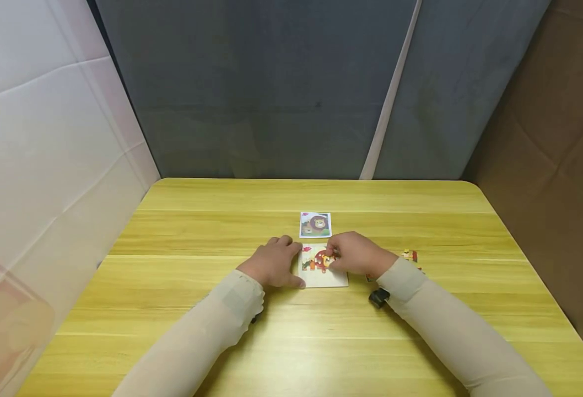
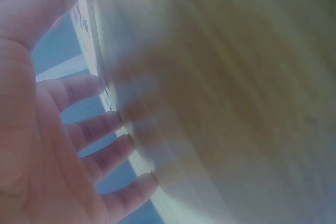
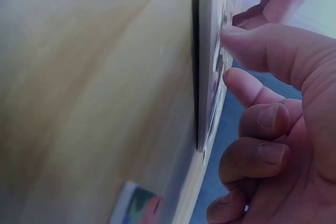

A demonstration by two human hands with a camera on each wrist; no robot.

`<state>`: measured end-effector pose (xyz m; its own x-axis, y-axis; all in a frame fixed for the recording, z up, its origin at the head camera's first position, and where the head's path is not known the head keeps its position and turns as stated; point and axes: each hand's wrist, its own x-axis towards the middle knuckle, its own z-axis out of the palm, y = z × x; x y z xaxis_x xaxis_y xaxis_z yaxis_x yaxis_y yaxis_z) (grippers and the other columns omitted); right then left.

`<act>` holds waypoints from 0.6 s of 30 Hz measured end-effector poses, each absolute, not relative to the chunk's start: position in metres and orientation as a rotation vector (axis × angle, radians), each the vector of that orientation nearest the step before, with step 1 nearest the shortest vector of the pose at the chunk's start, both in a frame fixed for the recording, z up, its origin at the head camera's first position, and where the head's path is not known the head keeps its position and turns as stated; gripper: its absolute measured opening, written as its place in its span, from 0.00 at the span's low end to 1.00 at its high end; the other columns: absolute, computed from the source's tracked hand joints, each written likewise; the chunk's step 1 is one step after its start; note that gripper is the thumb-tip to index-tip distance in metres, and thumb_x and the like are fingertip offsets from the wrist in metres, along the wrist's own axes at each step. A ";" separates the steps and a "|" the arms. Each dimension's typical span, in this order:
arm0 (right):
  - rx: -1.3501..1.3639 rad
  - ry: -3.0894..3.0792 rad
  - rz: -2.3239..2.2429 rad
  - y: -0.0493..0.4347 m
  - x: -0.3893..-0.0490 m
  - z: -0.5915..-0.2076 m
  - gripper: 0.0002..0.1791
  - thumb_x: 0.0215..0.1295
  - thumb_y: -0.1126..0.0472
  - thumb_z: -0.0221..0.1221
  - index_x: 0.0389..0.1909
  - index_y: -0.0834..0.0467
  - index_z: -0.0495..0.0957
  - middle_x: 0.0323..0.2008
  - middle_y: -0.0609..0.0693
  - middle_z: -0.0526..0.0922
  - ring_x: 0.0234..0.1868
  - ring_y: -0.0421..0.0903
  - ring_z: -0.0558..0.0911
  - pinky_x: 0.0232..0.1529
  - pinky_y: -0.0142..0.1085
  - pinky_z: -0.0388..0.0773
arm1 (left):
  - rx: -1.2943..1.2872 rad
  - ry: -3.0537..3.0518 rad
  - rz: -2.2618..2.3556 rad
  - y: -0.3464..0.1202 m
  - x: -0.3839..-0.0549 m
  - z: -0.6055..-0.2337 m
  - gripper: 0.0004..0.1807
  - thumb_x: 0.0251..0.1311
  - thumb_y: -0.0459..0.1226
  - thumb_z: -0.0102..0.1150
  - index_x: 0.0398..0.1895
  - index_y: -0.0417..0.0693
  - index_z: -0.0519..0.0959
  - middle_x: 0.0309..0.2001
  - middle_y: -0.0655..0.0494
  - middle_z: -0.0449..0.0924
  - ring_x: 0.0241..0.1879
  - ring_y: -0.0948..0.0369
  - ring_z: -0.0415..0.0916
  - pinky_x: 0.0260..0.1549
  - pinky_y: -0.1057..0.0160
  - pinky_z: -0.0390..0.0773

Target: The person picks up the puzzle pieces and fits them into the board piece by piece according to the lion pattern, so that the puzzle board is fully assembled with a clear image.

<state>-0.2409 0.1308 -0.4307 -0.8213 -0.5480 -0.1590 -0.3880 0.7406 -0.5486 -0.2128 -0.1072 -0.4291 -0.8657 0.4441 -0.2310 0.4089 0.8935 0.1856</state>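
jigsaw tray (image 1: 323,280): lion pieces (image 1: 323,262) in its far part, picture top pointing away | left hand (image 1: 275,264): fingers apart, at left edge | right hand (image 1: 358,253): at pieces, cannot tell if pinching

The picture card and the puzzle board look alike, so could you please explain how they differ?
The picture card looks smaller than the puzzle board. The card's picture is complete, while the board's lower strip is bare. The card lies farther from the head camera, the board nearer. Both show a lion.
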 end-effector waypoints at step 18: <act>-0.766 2.635 -0.687 0.124 -0.242 -0.428 0.11 0.57 0.67 0.70 0.39 0.53 0.83 0.26 0.45 0.75 0.30 0.44 0.72 0.36 0.37 0.70 | 0.642 2.799 0.180 -0.107 -0.213 -0.429 0.53 0.54 0.63 0.75 0.78 0.48 0.68 0.74 0.44 0.68 0.71 0.41 0.67 0.63 0.36 0.75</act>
